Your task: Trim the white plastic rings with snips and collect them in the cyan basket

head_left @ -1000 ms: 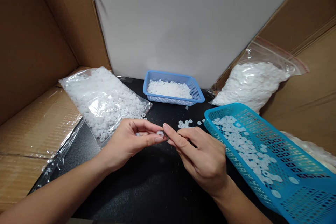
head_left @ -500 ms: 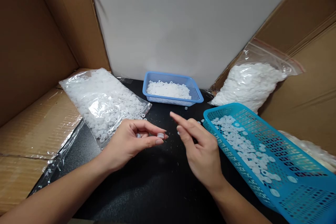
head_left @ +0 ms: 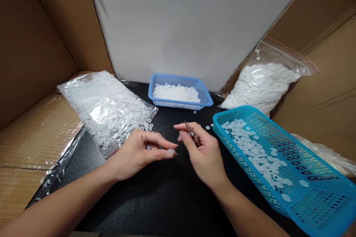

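My left hand (head_left: 139, 152) rests on the black table top (head_left: 155, 200), thumb and forefinger pinched on a small white plastic ring (head_left: 171, 151). A few more rings seem tucked under its curled fingers. My right hand (head_left: 204, 153) hovers a short way to the right, apart from the left. Its fingers are curled around a thin brownish stick-like thing (head_left: 191, 131) that I cannot make out. A few loose white rings (head_left: 208, 127) lie just beyond it, next to the teal basket (head_left: 311, 200).
The teal basket at right holds several white rings. A small blue basket (head_left: 207, 98) of white pieces stands at the back. Clear bags of white rings lie at left (head_left: 108, 107) and back right (head_left: 261, 81). Cardboard walls (head_left: 33, 44) enclose both sides.
My right hand has drawn away from the left hand's fingertips, lifted toward the back, then curled its fingers in. The left hand keeps its pinch on the ring and has barely moved.
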Demonstrator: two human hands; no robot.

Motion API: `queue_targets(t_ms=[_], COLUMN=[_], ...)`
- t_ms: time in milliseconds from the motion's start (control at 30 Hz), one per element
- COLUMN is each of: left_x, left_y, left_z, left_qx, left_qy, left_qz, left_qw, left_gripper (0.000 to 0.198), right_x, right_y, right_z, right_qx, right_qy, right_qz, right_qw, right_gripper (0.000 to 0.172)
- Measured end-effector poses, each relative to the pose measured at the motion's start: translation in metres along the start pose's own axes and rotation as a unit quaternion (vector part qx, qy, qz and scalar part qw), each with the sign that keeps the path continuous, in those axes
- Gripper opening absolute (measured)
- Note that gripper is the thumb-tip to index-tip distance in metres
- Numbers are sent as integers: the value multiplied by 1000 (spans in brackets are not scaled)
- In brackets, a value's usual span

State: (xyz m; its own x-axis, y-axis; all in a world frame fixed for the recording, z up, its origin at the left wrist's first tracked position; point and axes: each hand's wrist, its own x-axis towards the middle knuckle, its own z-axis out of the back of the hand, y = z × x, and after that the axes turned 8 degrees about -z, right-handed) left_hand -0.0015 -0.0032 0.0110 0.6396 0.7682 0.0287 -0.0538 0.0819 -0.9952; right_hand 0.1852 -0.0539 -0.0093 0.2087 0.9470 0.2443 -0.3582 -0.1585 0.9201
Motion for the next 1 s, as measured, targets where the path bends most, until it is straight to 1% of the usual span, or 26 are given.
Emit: queue_targets(t_ms=[67,100,200,267,400,467,533,600,667,733,800,867,1000], left_x=[0,0,0,-1,-2,-3,-3,-2,0,1,2,3,3], left_y=[-1,-2,-4,-6,-5,-1,5,9,11,9,6,4,2], left_z=[0,0,0,0,-2,-2,-2,-1,-1,-1,0,0,-1], left_qx=[-12,-9,30,56,50,17,-37,-94,-143,-178,-195,-203,-237], left_qy=[-21,-34,-67,-75,-58,-44,-40,-53,-74,-87,-88,-84,-78], left_qz=[2,-4,-30,-47,-66,-47,-8,28,48,62,70,64,35], left_qw=[1000,999,997,994,995,998,999,994,986,978,974,974,968], left_gripper=[20,20,22,22,17,21,29,35,36,41,43,37,27], right_x=[4,5,3,0,-5,-5,-4,-3,-3,-3,-4,-5,-7], right_y=[-4,-4,-1,3,7,6,6,6,6,5,4,4,3], right_z=[4,6,6,4,-3,-4,-4,-3,-2,0,2,5,6], right_qx=[-23,-17,24,45,83,89,91,81,59,35,14,-17,-96], right_qy=[-75,-84,-41,-9,58,65,54,49,36,17,3,0,-13], right_qz=[24,19,-29,-37,-57,-55,-27,6,25,29,43,74,167], right_qw=[997,996,998,998,993,992,994,995,997,999,999,997,981], right_gripper=[19,18,19,20,24,24,23,18,16,18,29,40,42])
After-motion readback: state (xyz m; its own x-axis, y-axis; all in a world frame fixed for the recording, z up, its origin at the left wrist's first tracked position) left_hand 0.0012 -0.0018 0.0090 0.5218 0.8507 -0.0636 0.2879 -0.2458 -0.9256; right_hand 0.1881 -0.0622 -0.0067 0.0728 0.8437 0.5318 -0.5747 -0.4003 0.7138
